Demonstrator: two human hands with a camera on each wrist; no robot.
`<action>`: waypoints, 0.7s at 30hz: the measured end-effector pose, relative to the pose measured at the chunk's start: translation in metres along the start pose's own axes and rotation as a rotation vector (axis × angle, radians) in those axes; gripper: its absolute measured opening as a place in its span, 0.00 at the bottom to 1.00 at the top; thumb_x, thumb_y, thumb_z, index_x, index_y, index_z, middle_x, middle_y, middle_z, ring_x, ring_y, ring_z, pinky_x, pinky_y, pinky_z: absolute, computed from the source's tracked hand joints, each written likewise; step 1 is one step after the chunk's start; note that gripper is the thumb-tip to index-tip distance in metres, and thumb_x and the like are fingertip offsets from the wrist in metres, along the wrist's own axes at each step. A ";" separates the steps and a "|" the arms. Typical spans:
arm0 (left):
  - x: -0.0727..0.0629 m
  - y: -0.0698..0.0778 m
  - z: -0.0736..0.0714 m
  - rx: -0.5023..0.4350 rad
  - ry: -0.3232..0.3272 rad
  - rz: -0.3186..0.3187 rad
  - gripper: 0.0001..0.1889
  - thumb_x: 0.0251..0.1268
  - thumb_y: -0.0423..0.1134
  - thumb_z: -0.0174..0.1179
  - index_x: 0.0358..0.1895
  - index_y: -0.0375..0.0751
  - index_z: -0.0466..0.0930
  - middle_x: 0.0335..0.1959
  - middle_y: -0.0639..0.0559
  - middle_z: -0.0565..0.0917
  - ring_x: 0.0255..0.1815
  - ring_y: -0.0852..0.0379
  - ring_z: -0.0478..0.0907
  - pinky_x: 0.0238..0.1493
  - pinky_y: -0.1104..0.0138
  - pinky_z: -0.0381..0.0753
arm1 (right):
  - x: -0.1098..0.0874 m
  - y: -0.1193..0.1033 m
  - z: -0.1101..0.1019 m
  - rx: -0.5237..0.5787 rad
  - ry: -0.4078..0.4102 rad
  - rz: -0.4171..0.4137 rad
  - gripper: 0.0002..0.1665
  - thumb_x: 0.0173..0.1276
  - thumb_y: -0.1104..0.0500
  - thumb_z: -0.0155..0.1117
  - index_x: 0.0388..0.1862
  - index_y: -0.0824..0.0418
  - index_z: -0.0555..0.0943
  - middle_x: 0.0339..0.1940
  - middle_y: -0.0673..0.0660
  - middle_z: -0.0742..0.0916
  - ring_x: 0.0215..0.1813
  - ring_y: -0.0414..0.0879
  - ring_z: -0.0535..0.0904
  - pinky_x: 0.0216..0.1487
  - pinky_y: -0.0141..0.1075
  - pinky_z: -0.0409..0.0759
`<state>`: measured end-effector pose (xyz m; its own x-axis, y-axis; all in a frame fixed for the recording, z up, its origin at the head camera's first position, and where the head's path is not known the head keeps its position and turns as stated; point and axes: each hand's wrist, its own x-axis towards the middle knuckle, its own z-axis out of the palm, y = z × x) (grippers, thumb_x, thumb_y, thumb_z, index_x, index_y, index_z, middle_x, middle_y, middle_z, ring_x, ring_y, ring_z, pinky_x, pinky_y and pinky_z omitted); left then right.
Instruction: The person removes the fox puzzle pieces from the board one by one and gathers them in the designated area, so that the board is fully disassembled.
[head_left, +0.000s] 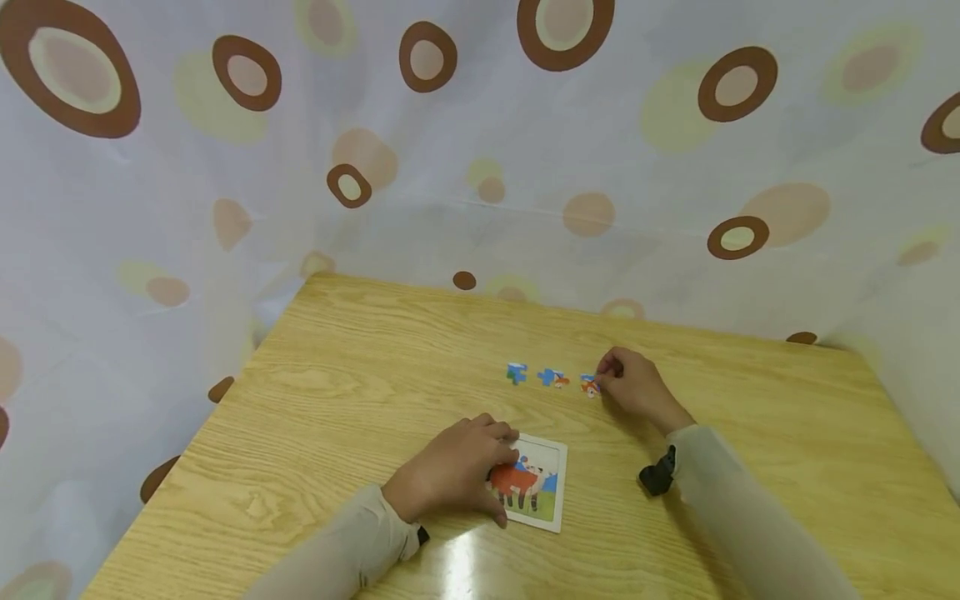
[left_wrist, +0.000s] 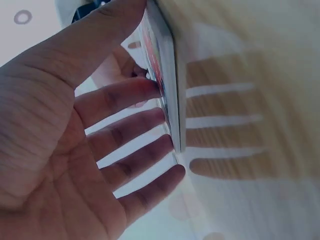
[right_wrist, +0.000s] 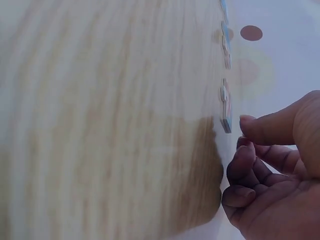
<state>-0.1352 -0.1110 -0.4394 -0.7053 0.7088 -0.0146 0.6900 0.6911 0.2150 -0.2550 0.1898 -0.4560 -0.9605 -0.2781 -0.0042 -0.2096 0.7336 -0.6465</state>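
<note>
A white-framed puzzle board point(head_left: 557, 500), showing a sheep-like animal in red, lies on the table under my left hand point(head_left: 467, 462). In the left wrist view, the left hand's fairly straight, spread fingers point(left_wrist: 135, 127) reach the board's face and edge, with the thumb near its upper end. Three jigsaw pieces form a row beyond the board: a blue-green one point(head_left: 516, 372), a blue-orange one point(head_left: 553, 378) and a blue-orange-white one point(head_left: 589, 384). My right hand point(head_left: 633, 385) is beside the last piece, fingers loosely curled, thumb and index fingertips close to its edge with nothing between them.
The pieces and board lie on a wood-grain table point(head_left: 360, 358). A curtain point(head_left: 480, 150) patterned with brown and yellow circles hangs behind the table and along its sides. Dark straps with a small black device point(head_left: 657, 475) sit at the wrists.
</note>
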 end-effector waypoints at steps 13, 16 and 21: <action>0.000 0.008 0.004 0.043 -0.010 0.015 0.39 0.39 0.70 0.78 0.56 0.55 0.87 0.66 0.54 0.77 0.61 0.56 0.74 0.57 0.63 0.76 | -0.039 -0.042 0.017 0.084 -0.036 -0.169 0.05 0.75 0.63 0.65 0.38 0.62 0.79 0.29 0.51 0.80 0.28 0.43 0.73 0.30 0.36 0.72; 0.000 0.006 0.001 0.025 0.011 -0.003 0.43 0.40 0.70 0.78 0.62 0.52 0.84 0.67 0.53 0.77 0.64 0.55 0.73 0.60 0.61 0.75 | -0.049 -0.059 0.029 0.121 -0.113 -0.258 0.06 0.73 0.65 0.67 0.35 0.61 0.80 0.27 0.49 0.80 0.27 0.40 0.72 0.29 0.34 0.72; -0.003 -0.002 -0.009 0.023 -0.011 -0.085 0.54 0.37 0.72 0.78 0.71 0.46 0.76 0.70 0.49 0.76 0.70 0.50 0.71 0.65 0.55 0.73 | -0.063 -0.076 0.050 0.167 -0.254 -0.299 0.04 0.72 0.66 0.67 0.37 0.62 0.80 0.25 0.48 0.80 0.25 0.37 0.73 0.27 0.32 0.73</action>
<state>-0.1359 -0.1159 -0.4309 -0.7600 0.6486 -0.0423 0.6312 0.7520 0.1899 -0.1699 0.1207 -0.4446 -0.7816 -0.6231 0.0281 -0.4197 0.4922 -0.7626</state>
